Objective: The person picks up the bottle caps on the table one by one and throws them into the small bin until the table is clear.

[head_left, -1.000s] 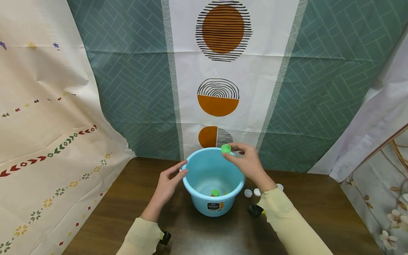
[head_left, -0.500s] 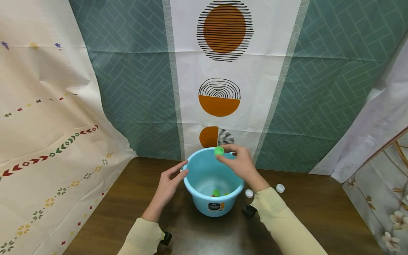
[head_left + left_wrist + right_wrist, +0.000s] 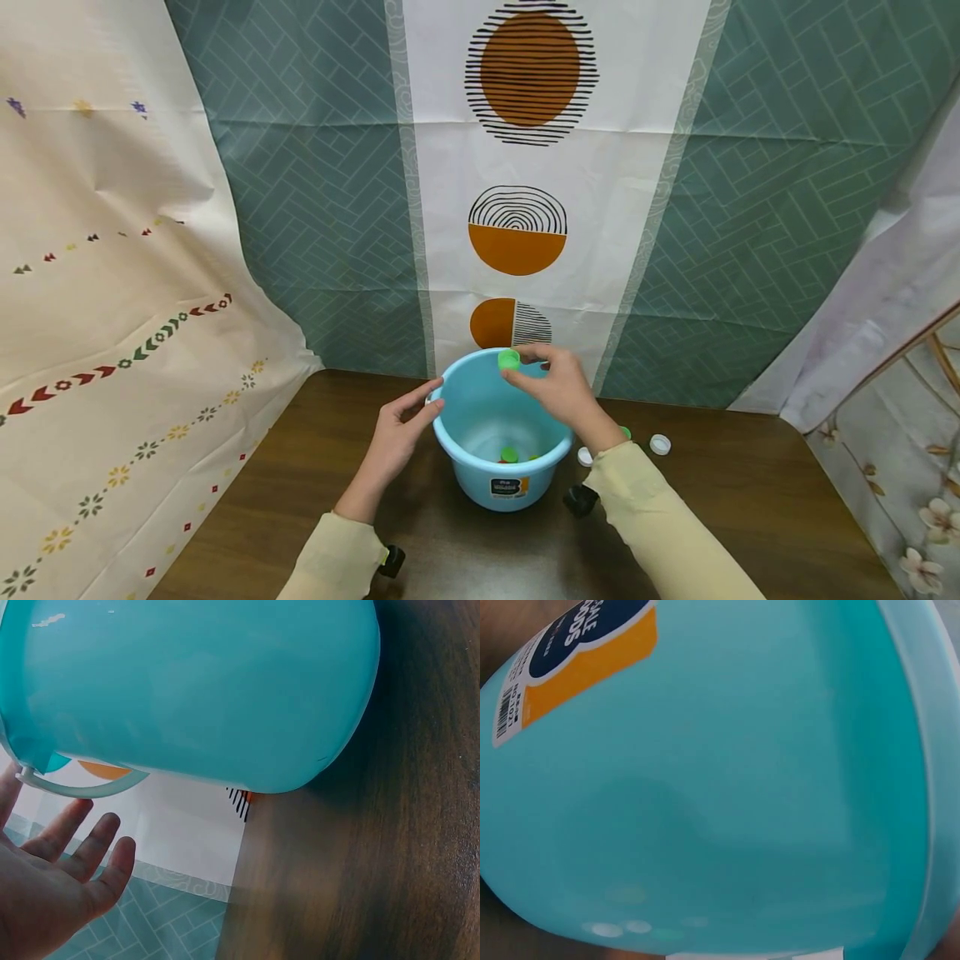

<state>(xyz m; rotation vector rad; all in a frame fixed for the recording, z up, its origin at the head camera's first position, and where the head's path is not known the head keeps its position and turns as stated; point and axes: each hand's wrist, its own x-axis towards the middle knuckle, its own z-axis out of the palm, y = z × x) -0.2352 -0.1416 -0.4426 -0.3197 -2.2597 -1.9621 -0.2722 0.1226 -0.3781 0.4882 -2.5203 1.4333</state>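
Note:
In the head view, a light blue plastic bucket (image 3: 502, 483) stands upright on the dark wood table. My left hand (image 3: 393, 432) holds the bucket's left rim between thumb and fingers. The left wrist view shows the other fingers (image 3: 97, 847) spread beside the bucket's pale handle (image 3: 90, 787). My right hand (image 3: 562, 385) pinches a green bottle cap (image 3: 509, 360) over the bucket's mouth. Inside, a green cap (image 3: 509, 455) lies at the bottom beside bits of red and yellow. The right wrist view holds only the bucket's wall (image 3: 727, 795), hiding the right hand.
White caps (image 3: 660, 444) lie on the table right of the bucket, partly behind my right forearm. A bit of green (image 3: 625, 432) shows there too. Behind the table (image 3: 300, 450) hangs a patterned cloth (image 3: 330, 208). Other cloths hang at both sides.
My right hand has moved left with the green cap, from the bucket's far right rim to over its mouth. My left hand stays at the rim.

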